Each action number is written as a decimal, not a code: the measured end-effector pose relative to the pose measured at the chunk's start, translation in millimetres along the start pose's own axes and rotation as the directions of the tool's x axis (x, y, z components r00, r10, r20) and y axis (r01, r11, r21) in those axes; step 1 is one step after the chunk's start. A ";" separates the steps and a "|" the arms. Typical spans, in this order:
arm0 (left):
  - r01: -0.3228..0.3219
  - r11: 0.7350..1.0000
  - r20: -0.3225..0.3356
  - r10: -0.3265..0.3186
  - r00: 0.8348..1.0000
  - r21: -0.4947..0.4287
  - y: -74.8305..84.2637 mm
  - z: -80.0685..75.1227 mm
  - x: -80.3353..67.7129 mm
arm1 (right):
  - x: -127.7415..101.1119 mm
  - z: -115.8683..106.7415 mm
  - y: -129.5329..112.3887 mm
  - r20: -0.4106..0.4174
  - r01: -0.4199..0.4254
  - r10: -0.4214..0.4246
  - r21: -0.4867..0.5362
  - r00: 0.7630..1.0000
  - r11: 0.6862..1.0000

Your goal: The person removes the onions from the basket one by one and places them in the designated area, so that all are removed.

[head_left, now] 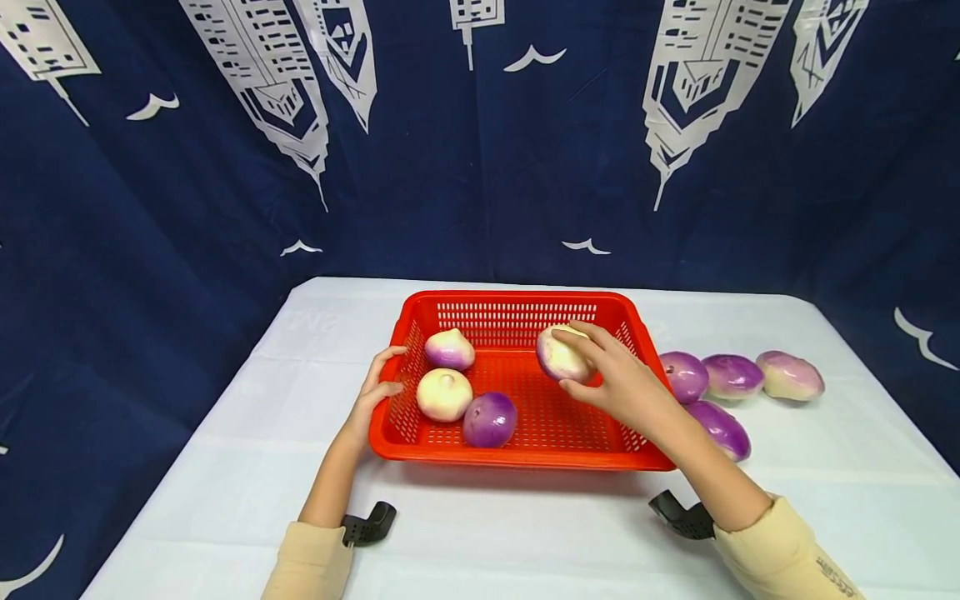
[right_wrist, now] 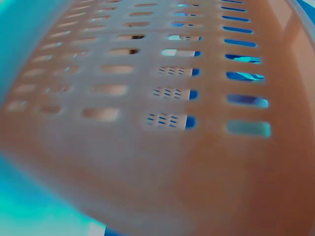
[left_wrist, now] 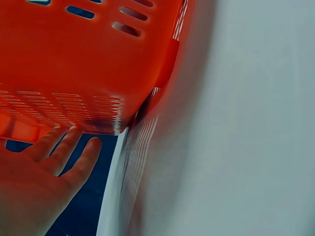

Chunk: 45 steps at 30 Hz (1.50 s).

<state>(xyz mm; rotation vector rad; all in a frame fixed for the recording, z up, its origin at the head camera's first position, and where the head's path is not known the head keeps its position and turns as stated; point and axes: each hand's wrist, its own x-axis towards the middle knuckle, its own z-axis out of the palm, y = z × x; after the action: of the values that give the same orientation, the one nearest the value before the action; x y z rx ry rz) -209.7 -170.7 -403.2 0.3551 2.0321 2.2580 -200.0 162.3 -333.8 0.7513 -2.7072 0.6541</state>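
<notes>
Over the right half of the red plastic basket [head_left: 525, 457], my right hand [head_left: 626, 379] holds a white-and-purple turnip [head_left: 555, 357], thumb below and fingers over its top. My left hand [head_left: 371, 396] grips the basket's left rim, thumb and a finger reaching over it. In the left wrist view, other fingers [left_wrist: 81, 164] of that hand lie along the outer wall. Inside, on the left, sit a turnip with a purple lower half [head_left: 450, 350], a pale turnip [head_left: 445, 395] and a purple turnip [head_left: 490, 420]. Slotted basket wall [right_wrist: 147, 162] fills the right wrist view and hides the right hand.
Several more turnips lie on the table right of the basket, among them a purple one [head_left: 733, 377], a pinkish one [head_left: 790, 376] and one near the basket's corner [head_left: 720, 429]. A white cloth [head_left: 510, 542] covers the table. Behind hangs a dark blue patterned curtain [head_left: 465, 192].
</notes>
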 end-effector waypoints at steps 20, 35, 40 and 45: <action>-0.011 1.000 -0.014 0.010 1.000 -0.007 -3.9 -0.1 0.1 | -55.4 -25.9 12.4 -0.230 -0.018 0.012 -0.026 0.973 0.999; -0.019 1.000 -0.008 0.019 1.000 -0.005 -3.0 0.3 1.3 | -102.1 -41.9 33.9 -0.376 -0.167 0.178 0.060 0.910 0.984; -0.008 1.000 -0.012 0.008 1.000 0.008 -2.8 -0.7 1.6 | -118.1 -43.6 51.6 -0.390 -0.246 0.251 0.065 0.886 0.967; 0.005 1.000 -0.014 -0.004 1.000 0.014 -2.3 -0.9 1.1 | -131.3 -44.8 72.1 -0.381 -0.347 0.342 0.057 0.859 0.936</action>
<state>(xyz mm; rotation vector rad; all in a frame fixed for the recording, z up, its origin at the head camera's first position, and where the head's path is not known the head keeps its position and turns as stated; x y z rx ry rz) -211.2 -171.0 -405.4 0.3364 2.0547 2.2509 -123.8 294.7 -367.0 0.1021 -2.4818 0.7664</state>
